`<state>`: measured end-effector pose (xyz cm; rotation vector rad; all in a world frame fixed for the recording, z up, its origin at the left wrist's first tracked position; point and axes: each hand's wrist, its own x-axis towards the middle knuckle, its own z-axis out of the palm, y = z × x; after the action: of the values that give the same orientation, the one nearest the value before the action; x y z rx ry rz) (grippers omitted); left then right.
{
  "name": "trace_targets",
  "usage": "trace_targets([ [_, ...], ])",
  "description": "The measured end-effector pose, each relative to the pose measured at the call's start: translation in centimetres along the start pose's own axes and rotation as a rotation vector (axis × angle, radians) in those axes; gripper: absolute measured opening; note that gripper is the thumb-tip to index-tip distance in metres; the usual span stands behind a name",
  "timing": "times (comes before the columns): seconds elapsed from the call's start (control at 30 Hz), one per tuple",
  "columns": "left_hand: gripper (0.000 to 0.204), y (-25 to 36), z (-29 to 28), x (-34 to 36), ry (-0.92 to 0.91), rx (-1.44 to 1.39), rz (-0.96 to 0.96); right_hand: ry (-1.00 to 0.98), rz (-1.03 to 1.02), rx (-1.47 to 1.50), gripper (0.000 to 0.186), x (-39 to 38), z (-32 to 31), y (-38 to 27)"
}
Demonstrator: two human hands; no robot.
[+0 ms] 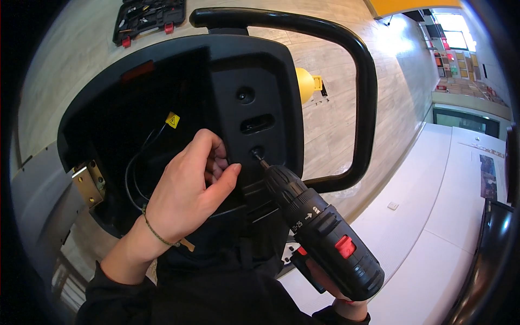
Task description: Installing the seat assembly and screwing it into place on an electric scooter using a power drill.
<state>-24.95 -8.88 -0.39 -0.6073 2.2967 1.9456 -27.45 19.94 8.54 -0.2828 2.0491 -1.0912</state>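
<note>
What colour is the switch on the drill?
Red, on the black drill; switch shows best in the head view.

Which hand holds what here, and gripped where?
Right hand holds the cordless drill by its grip under the body, mostly hidden. Left hand holds nothing; it rests on the black plastic cover beside the bit.

Yellow diamond warning label (172,119) inside black housing (135,97)

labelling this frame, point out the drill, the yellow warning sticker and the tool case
drill (325,238), head view, on the middle of its black body
yellow warning sticker (173,120), head view, on the sticker's centre
tool case (149,16), head view, on the open black tray on the floor
</note>
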Motion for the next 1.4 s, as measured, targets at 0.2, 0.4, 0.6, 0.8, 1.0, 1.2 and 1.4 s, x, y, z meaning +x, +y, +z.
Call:
trace_targets([
  [0.2,0.022,0.0,-0.1,-0.1,-0.007,0.005,0.001,0.039,-0.145,-0.149,0.053,0.1,0.0,-0.3],
  [0.4,0.022,-0.1,0.0,0.0,0.023,0.000,0.039,0.050,-0.143,-0.358,0.053,0.1,-0.2,-1.3],
  [0.6,0.021,-0.2,-0.1,0.0,0.005,-0.001,0.028,0.092,-0.213,-0.610,0.047,0.9,-0.1,-2.8],
  [0.8,0.022,0.0,-0.2,0.0,-0.003,0.003,0.020,0.087,-0.165,-0.455,0.037,1.3,0.8,-4.2],
  [1.0,0.022,0.1,-0.2,0.0,0.001,-0.004,0.025,0.066,0.087,-0.055,0.043,1.7,1.3,-6.0],
  [1.2,0.021,0.1,-0.4,0.0,-0.011,-0.014,-0.002,0.088,0.330,0.181,0.045,1.9,2.0,-7.9],
  [1.4,0.021,0.1,-0.4,0.0,-0.003,-0.001,0.006,0.089,0.287,0.140,0.045,1.6,2.6,-7.8],
])
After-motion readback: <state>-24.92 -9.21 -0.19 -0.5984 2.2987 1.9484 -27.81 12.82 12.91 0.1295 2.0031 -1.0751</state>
